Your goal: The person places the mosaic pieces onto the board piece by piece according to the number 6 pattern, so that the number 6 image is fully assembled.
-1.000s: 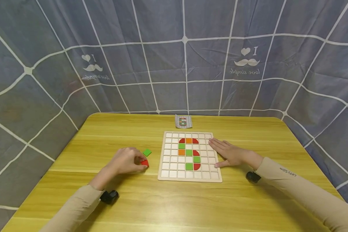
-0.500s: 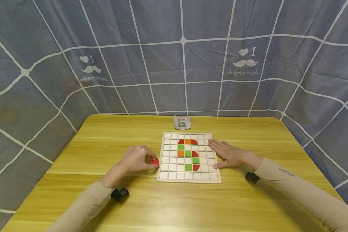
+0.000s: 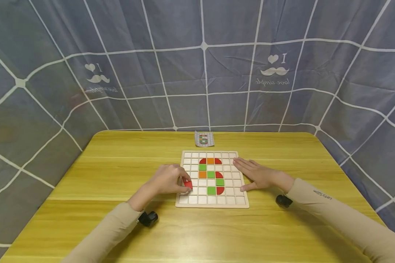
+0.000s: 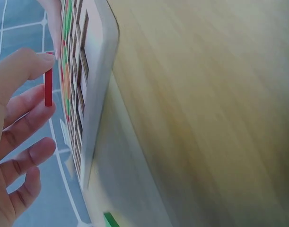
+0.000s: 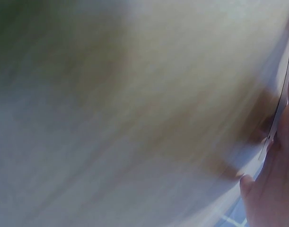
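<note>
My left hand (image 3: 168,179) pinches a red tile (image 3: 188,185) between thumb and fingers, over the left columns of a wooden grid board (image 3: 193,199). In the left wrist view the tile (image 4: 48,87) stands edge-on, apart from the board's surface. Red, orange and green tiles sit in the board's cells in a curved figure, among them a green square (image 3: 211,190) and a red rounded piece (image 3: 219,190). Spread along the board's right edge, my right hand (image 3: 258,175) rests with its fingers straight. In the right wrist view only part of that hand (image 5: 272,194) shows.
Behind the board lies a small printed card (image 3: 204,139) with a coloured grid figure. A loose green tile (image 4: 110,219) lies on the table near the board in the left wrist view; the head view hides it. A grey curtain (image 3: 184,73) hangs beyond the table (image 3: 250,233).
My left hand has carried the red tile rightward from the table to over the board's left side. The loose green tile has gone out of sight behind that hand. My right hand stays put.
</note>
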`<state>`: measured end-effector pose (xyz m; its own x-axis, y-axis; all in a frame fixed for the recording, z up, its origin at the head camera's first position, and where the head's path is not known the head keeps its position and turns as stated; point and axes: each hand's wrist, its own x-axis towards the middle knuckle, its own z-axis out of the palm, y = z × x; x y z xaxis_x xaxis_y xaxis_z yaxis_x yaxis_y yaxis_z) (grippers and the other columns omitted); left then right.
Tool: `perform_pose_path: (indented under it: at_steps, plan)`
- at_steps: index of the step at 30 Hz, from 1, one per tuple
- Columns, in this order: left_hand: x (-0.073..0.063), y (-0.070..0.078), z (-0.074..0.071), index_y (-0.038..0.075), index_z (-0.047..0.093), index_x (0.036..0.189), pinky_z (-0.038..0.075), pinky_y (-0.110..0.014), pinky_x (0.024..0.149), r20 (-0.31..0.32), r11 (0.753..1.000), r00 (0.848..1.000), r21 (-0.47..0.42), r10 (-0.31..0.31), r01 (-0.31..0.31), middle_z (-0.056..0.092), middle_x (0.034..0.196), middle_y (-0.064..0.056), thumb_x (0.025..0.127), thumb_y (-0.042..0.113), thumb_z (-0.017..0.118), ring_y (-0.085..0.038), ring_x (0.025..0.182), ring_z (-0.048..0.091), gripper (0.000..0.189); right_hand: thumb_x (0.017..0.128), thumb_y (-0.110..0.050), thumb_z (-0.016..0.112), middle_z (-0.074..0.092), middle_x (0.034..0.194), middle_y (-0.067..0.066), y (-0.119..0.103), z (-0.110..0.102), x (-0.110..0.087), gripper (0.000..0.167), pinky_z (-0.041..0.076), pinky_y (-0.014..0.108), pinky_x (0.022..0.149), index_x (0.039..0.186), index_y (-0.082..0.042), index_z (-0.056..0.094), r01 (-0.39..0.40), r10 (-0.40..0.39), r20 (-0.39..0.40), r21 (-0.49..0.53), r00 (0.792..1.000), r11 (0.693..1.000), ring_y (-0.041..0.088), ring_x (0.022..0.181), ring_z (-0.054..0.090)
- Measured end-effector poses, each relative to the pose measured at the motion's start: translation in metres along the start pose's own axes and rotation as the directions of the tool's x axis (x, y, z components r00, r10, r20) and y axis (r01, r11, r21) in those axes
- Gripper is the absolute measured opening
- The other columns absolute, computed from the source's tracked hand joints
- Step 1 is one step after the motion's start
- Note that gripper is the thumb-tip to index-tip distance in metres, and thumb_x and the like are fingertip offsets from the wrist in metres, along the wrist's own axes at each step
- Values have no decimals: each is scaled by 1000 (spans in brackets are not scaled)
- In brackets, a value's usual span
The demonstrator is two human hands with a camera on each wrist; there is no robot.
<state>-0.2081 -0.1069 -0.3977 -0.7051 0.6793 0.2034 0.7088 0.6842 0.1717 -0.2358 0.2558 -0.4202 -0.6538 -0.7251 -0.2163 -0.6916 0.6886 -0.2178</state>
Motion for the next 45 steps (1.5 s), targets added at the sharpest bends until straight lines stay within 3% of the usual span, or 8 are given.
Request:
perform_pose_path:
  at_steps: [10,23,45]
  plan:
    - [15,16,5,23,77,88,36,-17,54,80,1000,997,-17,22,-21,71,86,12,73,44,78,-1,68,49,25,91,-57,52,2,161,19,-2,-2,1,96,11,58,116,153,1,8,-15,15,16,10,1000,1000,37,149,4]
    - [25,27,16,20,77,90,37,-17,56,114,997,991,-57,65,-58,69,82,12,77,39,78,-2,66,47,23,91,-58,52,2,161,18,-2,-1,2,97,12,58,117,153,1,7,-16,16,14,-2,1000,1000,37,149,5]
    - [29,29,17,21,78,93,39,-18,58,140,995,988,-85,65,-53,70,86,11,79,36,77,-1,68,52,20,91,-59,51,1,162,18,2,2,2,97,10,58,117,154,0,6,-20,20,20,12,1000,1000,36,149,3]
